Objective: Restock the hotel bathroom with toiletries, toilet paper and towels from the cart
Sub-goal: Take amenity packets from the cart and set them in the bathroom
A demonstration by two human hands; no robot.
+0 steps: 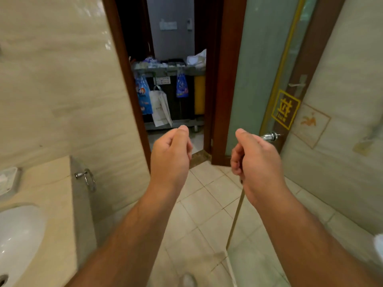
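Observation:
Both my arms reach forward over the tiled bathroom floor toward the open doorway. My left hand point(171, 151) has loosely curled fingers and holds nothing. My right hand point(253, 155) is likewise loosely curled and empty, just left of a chrome door knob point(270, 136). Beyond the doorway stands the housekeeping cart point(186, 70), its top tray piled with small supplies. Blue bags point(143, 94) and a white paper bag point(160, 108) hang from its front. No towels or toilet paper are clearly visible.
A beige vanity counter point(49, 195) with a white sink point(18, 235) is at lower left, with a chrome towel ring point(89, 179) on its side. A frosted glass door point(259, 69) stands open at the right. The dark wooden door frame point(128, 79) borders the doorway.

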